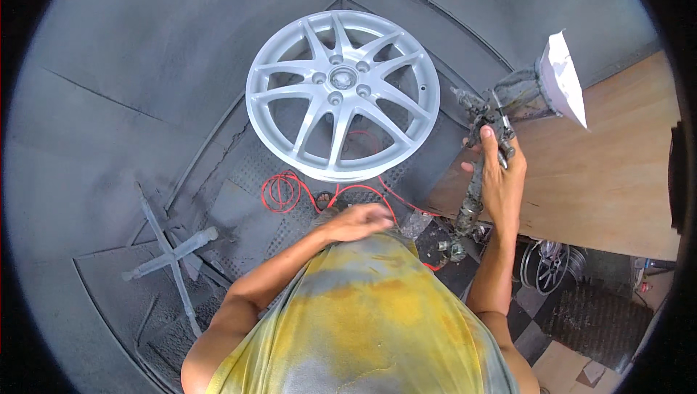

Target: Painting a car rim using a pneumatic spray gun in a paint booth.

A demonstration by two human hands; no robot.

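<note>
left hand blurred, grip unclear; right hand clutches spray gun right of grey wheel.

A paint-crusted spray gun is gripped in the right hand; the blurred left hand is held below a grey alloy wheel.

Sleeveless yellow-and-grey stained shirt, bare arms.
</note>
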